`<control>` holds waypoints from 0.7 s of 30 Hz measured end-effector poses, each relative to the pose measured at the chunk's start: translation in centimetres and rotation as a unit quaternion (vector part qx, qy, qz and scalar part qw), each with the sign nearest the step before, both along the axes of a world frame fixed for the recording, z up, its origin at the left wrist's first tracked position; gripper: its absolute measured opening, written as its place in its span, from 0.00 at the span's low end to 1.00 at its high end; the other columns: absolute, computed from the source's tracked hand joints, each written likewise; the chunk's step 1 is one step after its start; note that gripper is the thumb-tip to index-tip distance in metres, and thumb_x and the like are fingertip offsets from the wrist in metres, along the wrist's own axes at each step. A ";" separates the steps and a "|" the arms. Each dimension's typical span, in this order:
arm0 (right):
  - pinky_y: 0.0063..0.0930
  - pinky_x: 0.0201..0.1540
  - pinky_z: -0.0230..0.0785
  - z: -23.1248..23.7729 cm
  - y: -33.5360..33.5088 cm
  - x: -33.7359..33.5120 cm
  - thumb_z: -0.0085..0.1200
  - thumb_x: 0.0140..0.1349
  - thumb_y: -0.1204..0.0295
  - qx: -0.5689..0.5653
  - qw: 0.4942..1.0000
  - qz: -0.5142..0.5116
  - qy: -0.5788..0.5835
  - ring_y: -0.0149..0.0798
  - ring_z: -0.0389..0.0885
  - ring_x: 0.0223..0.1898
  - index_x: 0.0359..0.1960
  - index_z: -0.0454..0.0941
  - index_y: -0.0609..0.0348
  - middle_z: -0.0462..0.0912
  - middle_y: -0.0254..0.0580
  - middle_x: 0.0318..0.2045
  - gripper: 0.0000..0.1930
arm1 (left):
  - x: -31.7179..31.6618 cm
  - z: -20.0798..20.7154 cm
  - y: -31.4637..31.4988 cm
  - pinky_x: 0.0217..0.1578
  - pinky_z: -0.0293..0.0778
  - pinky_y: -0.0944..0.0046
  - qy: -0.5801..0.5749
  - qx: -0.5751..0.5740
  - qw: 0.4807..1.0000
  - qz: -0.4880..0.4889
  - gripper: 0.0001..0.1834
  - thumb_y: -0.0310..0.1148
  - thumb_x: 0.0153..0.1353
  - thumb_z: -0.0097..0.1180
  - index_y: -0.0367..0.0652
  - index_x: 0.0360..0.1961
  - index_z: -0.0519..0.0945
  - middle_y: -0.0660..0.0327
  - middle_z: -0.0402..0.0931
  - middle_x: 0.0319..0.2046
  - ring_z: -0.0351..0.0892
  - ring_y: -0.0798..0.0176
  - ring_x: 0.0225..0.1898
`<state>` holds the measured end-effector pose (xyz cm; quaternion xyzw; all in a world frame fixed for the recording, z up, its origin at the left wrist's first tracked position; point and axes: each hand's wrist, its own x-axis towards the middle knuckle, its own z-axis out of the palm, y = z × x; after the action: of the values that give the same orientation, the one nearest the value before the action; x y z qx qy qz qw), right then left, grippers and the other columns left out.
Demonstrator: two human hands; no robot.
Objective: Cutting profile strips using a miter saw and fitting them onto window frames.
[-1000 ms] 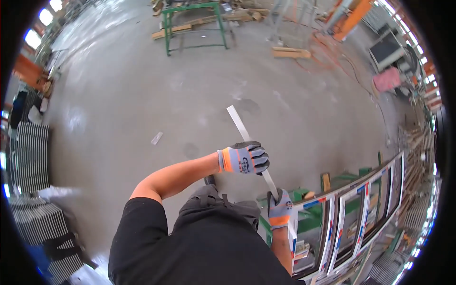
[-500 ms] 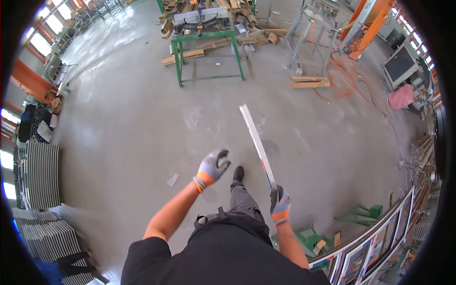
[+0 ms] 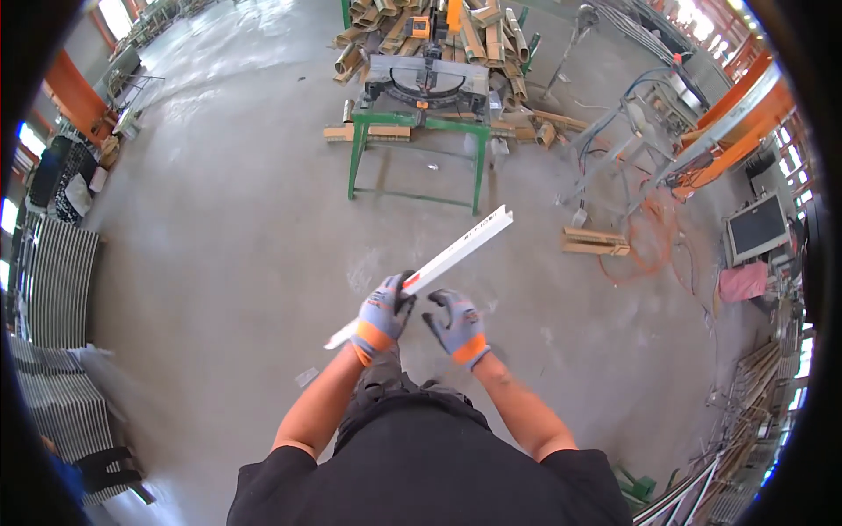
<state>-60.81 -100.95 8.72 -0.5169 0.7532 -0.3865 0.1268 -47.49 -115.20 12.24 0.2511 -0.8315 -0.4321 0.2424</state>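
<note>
— While the head view looks straight down, what does the left hand (image 3: 382, 317) hold?
— It is closed around a long white metal profile (image 3: 438, 263), gripping it toward the lower end. Glove is grey with an orange cuff. The profile runs on a slant, from a short stub below and left of the fist up to its far end at upper right, held in the air above the concrete floor (image 3: 228, 228).
— And the right hand (image 3: 456, 326)?
— Same kind of glove. Fingers spread and curled, palm turned toward the profile, just beside it but not touching as far as I can tell. It holds nothing.
— Position of the profile relative to the surroundings?
— Its upper end points toward a green steel stand (image 3: 417, 149) carrying a mitre saw (image 3: 428, 77). Well apart from both.
— Other items noted?
— Stacked offcuts (image 3: 412, 31) behind the saw. A short wooden block (image 3: 596, 242) on the floor to the right, with a loose orange cable (image 3: 653, 245) beside it. A pink cloth (image 3: 744, 282) near the right rim, below a dark screen (image 3: 756, 228).
— The person's body?
— Dark shirt and dark trousers at the lower edge, both forearms bare.
</note>
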 end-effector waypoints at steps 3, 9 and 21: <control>0.44 0.55 0.67 2.5 -5.4 -5.4 0.66 0.51 0.66 -0.061 0.990 -0.114 0.046 0.53 0.75 0.51 0.49 0.76 0.60 0.79 0.48 0.49 0.24 | -0.9 -1.1 -9.4 0.47 0.75 0.51 -0.168 -0.047 0.985 0.001 0.22 0.42 0.66 0.54 0.43 0.57 0.75 0.47 0.80 0.45 0.79 0.41 0.47; 0.52 0.63 0.59 4.9 -13.8 -11.6 0.66 0.51 0.53 0.118 0.951 -0.090 0.270 0.49 0.69 0.60 0.55 0.74 0.57 0.76 0.46 0.55 0.32 | -6.5 -0.4 -22.7 0.42 0.76 0.52 -0.357 -0.108 0.900 -0.226 0.24 0.54 0.66 0.50 0.50 0.53 0.79 0.52 0.83 0.38 0.82 0.46 0.42; 0.42 0.48 0.68 -5.1 -32.6 -26.5 0.55 0.60 0.46 0.284 0.938 -0.055 0.193 0.44 0.79 0.46 0.44 0.78 0.53 0.81 0.43 0.41 0.23 | -23.7 -4.4 -45.8 0.48 0.77 0.51 -0.403 -0.154 0.852 -0.297 0.30 0.62 0.67 0.43 0.50 0.51 0.82 0.49 0.83 0.44 0.82 0.46 0.47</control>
<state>-87.28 -133.54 3.63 -0.4819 0.8689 -0.0556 0.0986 -71.24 -161.01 7.86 0.1034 -0.9472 -0.2110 -0.2182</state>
